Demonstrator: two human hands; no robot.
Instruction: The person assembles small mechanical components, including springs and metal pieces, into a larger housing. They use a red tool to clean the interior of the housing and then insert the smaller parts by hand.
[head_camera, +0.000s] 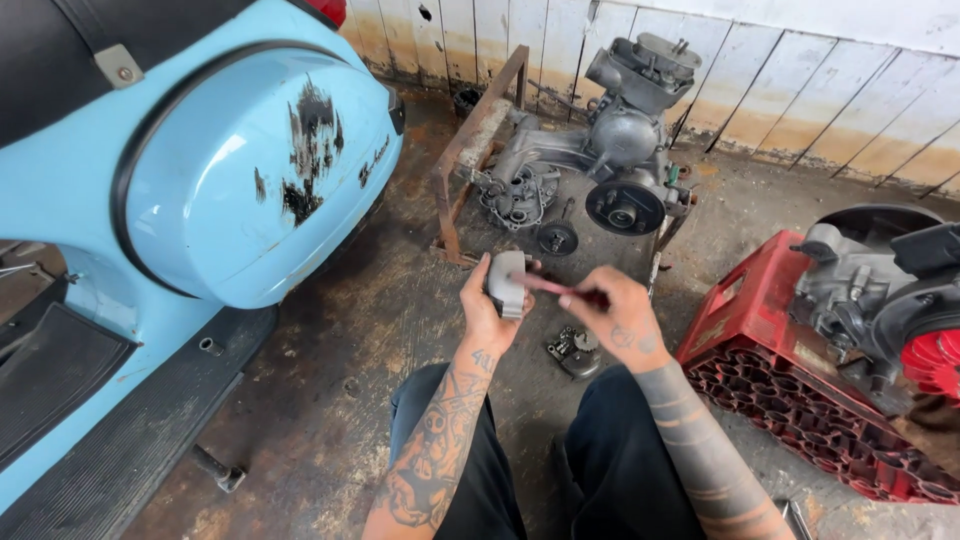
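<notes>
Grimy concrete floor fills the frame, a pale blue scooter (200, 180) at upper left and a stripped engine (600, 150) against the boarded wall at top centre. At centre my left hand (490, 315) has its fingers wrapped around a small grey metal cover (505, 280), while my right hand (620, 315) pinches a thin red-handled tool (555, 288), its tip touching the cover. I'd keep the cover steady and work the tip gently, so nothing slips toward the small part (573, 350) on the floor below.

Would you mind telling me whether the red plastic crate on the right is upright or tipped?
Tipped: the red plastic crate shows its gridded underside, supporting a grey engine.
</notes>
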